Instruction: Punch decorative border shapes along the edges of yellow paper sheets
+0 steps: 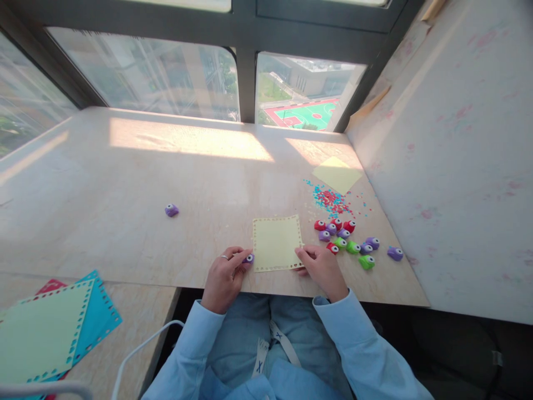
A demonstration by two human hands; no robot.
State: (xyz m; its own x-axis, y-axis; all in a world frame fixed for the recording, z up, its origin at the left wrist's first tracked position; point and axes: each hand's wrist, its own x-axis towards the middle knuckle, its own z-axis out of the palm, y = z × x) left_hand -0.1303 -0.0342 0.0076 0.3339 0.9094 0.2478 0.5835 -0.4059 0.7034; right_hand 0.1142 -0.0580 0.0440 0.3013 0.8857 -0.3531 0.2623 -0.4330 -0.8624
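The counter spreads below the window, and a stack of coloured sheets with punched borders lies at lower left. The sheet, yellow and square, lies on the counter just in front of the person, small holes along its border. Beyond the confetti, a plain yellow square lies near the wall.

The left hand has its fingers closed on a purple punch at the sheet's lower left edge; whether the paper is inside its slot, I cannot tell. The right hand pinches the lower right edge, thumb above and fingers beneath.

The step in hand looks like punching the border on the left side. The next press would call for the edge seated squarely in the slot, in line with its neighbours, while the right fingers steady the sheet.

Other punches, red, purple and green, cluster at right; a lone purple one sits at left. Smallest is the confetti, red and blue bits behind the cluster.
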